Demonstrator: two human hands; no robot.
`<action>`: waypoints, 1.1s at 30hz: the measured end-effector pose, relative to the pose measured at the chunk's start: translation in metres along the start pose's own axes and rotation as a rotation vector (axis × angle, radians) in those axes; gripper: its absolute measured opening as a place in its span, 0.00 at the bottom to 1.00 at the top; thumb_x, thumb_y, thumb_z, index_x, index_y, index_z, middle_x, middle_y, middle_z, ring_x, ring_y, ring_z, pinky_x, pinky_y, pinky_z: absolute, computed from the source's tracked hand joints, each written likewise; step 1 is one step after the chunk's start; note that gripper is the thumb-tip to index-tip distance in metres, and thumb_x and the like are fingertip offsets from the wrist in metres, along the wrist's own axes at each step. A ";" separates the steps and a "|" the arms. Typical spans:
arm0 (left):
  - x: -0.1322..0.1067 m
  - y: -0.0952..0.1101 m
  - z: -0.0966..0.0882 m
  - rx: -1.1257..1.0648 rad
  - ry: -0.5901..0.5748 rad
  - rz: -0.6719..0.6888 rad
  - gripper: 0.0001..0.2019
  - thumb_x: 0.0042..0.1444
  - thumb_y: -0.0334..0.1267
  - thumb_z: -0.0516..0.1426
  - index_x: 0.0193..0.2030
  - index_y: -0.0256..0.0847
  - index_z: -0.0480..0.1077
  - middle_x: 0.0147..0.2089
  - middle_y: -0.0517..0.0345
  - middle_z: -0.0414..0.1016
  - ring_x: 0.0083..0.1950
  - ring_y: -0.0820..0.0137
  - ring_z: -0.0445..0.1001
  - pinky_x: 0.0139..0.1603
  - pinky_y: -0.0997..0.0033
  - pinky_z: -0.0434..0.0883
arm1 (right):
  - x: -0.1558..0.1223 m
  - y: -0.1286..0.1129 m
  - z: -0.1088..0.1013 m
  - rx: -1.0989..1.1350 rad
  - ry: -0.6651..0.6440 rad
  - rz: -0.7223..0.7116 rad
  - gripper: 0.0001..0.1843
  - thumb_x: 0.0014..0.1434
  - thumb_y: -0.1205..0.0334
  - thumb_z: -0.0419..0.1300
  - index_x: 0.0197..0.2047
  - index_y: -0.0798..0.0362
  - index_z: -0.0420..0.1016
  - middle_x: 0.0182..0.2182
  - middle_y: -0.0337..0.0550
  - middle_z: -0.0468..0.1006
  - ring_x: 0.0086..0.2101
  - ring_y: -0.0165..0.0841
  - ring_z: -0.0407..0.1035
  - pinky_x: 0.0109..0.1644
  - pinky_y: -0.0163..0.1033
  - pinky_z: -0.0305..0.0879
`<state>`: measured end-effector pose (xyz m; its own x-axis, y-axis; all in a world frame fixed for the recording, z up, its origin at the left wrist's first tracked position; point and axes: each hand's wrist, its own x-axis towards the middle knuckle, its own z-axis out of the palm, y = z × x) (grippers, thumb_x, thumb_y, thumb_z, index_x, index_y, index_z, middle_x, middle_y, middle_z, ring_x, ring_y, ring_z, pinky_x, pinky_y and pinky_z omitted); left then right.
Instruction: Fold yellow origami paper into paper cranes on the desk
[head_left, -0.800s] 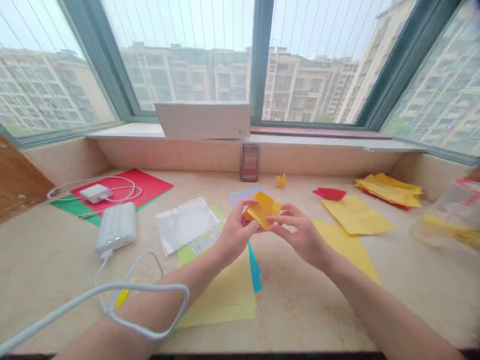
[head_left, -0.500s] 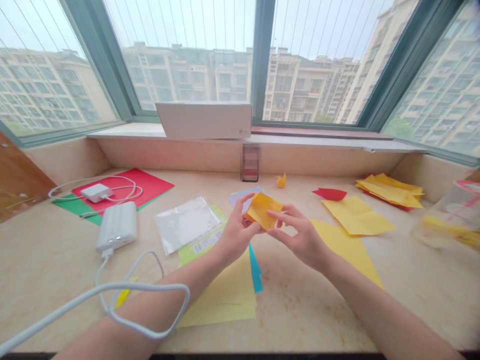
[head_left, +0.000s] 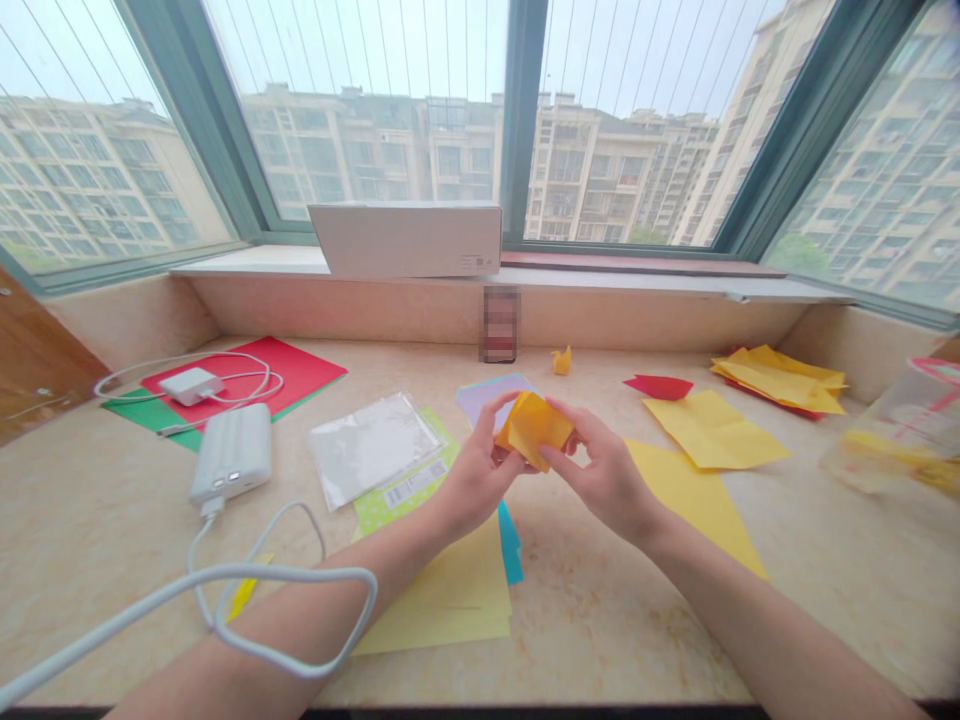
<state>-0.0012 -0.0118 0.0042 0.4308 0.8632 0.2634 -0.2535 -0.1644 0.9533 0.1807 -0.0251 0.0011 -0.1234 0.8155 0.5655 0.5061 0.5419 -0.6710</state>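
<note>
Fingers (head_left: 491, 410) of the left hand (head_left: 474, 478) pinch one side of a folded orange-yellow paper shape (head_left: 534, 430), and the fingers of the right hand (head_left: 609, 470) pinch its other side, with the thumb on the front. The paper shape is held up over the cream stone counter (head_left: 600, 630), between the two hands. It is small and chunky, with slanting sides, neat creases, and some parts brighter than others. The fingers hold just one.

Past the fingers, a bit to the right, sits one tiny yellow paper figure (head_left: 562, 361) with pointy tips. Farther right is one red paper piece (head_left: 658, 386), a bit like a boat. Two flat yellow paper sheets (head_left: 716, 432) lie right of the fingers too. Beyond them is one messy pile of yellow and red papers (head_left: 784, 375), too jumbled to count.

Closer to the person than the fingers is one bright blue paper piece (head_left: 509, 545), beside pale yellow paper (head_left: 450, 600). Left of the fingers, one clear plastic sleeve (head_left: 375, 450) lies partly on one green dotted packet (head_left: 409, 487). Farther left are one white plastic power block (head_left: 234, 450) and one white plug (head_left: 191, 386).
</note>
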 end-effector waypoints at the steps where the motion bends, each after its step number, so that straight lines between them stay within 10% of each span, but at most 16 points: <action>1: 0.000 0.000 0.000 -0.004 0.001 0.001 0.28 0.61 0.39 0.60 0.65 0.46 0.52 0.47 0.54 0.78 0.44 0.66 0.80 0.51 0.55 0.77 | 0.000 -0.001 0.000 0.009 0.005 0.017 0.23 0.61 0.60 0.62 0.59 0.48 0.68 0.39 0.42 0.76 0.32 0.34 0.67 0.40 0.41 0.69; 9: 0.002 0.002 -0.001 0.033 0.074 0.020 0.21 0.62 0.45 0.60 0.54 0.45 0.55 0.32 0.63 0.77 0.29 0.73 0.75 0.31 0.75 0.73 | 0.005 -0.003 -0.001 0.072 -0.017 0.236 0.13 0.58 0.55 0.65 0.44 0.50 0.73 0.34 0.40 0.78 0.32 0.34 0.68 0.36 0.40 0.64; 18: -0.002 0.000 0.000 0.103 0.009 0.016 0.16 0.64 0.48 0.57 0.49 0.42 0.60 0.41 0.53 0.78 0.37 0.69 0.77 0.36 0.68 0.76 | 0.005 0.003 -0.002 0.103 -0.018 0.320 0.15 0.59 0.51 0.64 0.44 0.52 0.73 0.28 0.37 0.74 0.28 0.33 0.66 0.33 0.38 0.61; 24: -0.001 -0.008 -0.002 0.226 -0.017 -0.012 0.24 0.61 0.40 0.59 0.62 0.41 0.61 0.49 0.47 0.76 0.48 0.62 0.77 0.43 0.64 0.77 | 0.007 0.005 -0.006 -0.130 0.073 0.124 0.08 0.63 0.56 0.60 0.36 0.50 0.75 0.32 0.41 0.74 0.32 0.36 0.66 0.36 0.40 0.63; 33: 0.004 -0.006 -0.006 0.078 0.142 -0.097 0.23 0.59 0.45 0.62 0.57 0.44 0.60 0.52 0.49 0.76 0.45 0.62 0.80 0.37 0.62 0.82 | 0.003 -0.001 -0.009 -0.282 0.070 -0.232 0.02 0.64 0.65 0.61 0.39 0.47 0.74 0.39 0.42 0.82 0.42 0.41 0.72 0.49 0.48 0.63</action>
<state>-0.0031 -0.0050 -0.0015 0.3217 0.9346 0.1516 -0.1467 -0.1090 0.9832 0.1879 -0.0250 0.0076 -0.2085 0.6563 0.7251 0.6884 0.6251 -0.3679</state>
